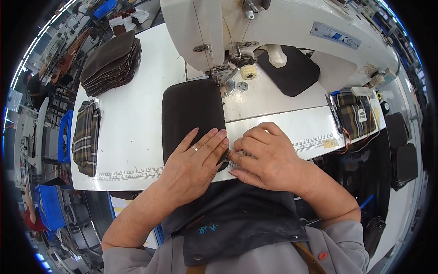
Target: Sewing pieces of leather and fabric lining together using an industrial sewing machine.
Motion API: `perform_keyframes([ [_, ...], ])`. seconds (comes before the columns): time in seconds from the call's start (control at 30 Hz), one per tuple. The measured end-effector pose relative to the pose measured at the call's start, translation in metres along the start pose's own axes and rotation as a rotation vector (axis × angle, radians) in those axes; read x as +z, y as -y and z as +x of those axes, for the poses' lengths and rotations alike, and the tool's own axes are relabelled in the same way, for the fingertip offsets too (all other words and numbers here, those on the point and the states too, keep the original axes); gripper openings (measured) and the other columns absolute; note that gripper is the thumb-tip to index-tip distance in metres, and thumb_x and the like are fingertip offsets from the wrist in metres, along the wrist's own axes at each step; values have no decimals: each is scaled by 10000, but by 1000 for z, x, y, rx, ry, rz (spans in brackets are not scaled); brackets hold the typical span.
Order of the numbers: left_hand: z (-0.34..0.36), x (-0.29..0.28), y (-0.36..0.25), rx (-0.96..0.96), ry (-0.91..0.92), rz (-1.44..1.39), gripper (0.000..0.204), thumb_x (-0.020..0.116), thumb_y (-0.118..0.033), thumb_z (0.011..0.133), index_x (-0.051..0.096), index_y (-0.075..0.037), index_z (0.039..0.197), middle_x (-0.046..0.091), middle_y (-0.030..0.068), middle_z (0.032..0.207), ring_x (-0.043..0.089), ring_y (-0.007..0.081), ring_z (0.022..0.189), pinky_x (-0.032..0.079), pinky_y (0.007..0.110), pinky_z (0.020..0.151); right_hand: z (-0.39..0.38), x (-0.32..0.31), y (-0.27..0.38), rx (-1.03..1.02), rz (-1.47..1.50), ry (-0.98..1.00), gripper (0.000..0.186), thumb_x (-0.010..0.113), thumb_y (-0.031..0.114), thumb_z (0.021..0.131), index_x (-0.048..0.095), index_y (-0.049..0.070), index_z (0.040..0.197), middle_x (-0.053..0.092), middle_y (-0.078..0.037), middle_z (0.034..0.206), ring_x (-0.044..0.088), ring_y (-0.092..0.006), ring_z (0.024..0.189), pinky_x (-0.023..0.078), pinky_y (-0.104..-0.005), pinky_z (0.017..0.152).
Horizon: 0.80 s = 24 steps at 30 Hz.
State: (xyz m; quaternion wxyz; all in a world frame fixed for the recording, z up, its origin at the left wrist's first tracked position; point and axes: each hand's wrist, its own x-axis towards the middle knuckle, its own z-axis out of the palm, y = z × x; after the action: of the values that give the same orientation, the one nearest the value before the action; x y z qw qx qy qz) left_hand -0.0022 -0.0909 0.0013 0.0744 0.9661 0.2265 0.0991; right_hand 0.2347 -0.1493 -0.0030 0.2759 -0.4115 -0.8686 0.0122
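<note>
A dark brown, round-cornered leather panel (191, 109) lies on the white sewing table, its far right edge beside the needle and presser foot (222, 75) of a white sewing machine (292, 23). My left hand (194, 155) is flat on the panel's near part, fingers stretched out, a ring on one of them. At the near right edge of the panel is my right hand (264, 157), its fingers bent and its thumb apart from them. Its fingertips touch or nearly touch the edge; a grip on it cannot be made out.
At the far left stands a stack of dark leather pieces (112, 64), with folded plaid cloth (86, 137) nearer me. Another dark panel (292, 71) lies under the machine arm. More plaid pieces (353, 114) sit at the right. A ruler strip (315, 142) runs along the near table edge.
</note>
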Motion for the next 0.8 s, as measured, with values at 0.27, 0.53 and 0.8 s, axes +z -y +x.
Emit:
perform_keyframes([
  [0.27, 3, -1, 9, -23, 49, -141, 622, 724, -158, 830, 587, -87, 1432, 466, 126, 1587, 428, 300, 1506, 228, 642, 1241, 5, -6, -5, -44, 13, -19, 260, 823, 263, 756, 718, 74, 900, 650, -34, 998, 621, -212, 969, 493, -387, 879],
  [0.53, 13, -4, 22, -67, 9, -216, 571, 750, -78, 815, 651, -150, 1373, 501, 99, 1561, 483, 319, 1460, 232, 642, 1232, 18, -7, -19, -57, -12, 15, 257, 822, 245, 754, 713, 75, 913, 632, -21, 931, 615, -210, 914, 493, -384, 851],
  [0.8, 33, -2, 57, -71, -33, -217, 499, 716, -156, 881, 670, -150, 1378, 514, 115, 1546, 480, 328, 1455, 234, 639, 1242, 42, -4, -45, -79, -94, 53, 255, 816, 249, 768, 736, 75, 937, 627, -27, 905, 618, -210, 892, 481, -370, 797],
])
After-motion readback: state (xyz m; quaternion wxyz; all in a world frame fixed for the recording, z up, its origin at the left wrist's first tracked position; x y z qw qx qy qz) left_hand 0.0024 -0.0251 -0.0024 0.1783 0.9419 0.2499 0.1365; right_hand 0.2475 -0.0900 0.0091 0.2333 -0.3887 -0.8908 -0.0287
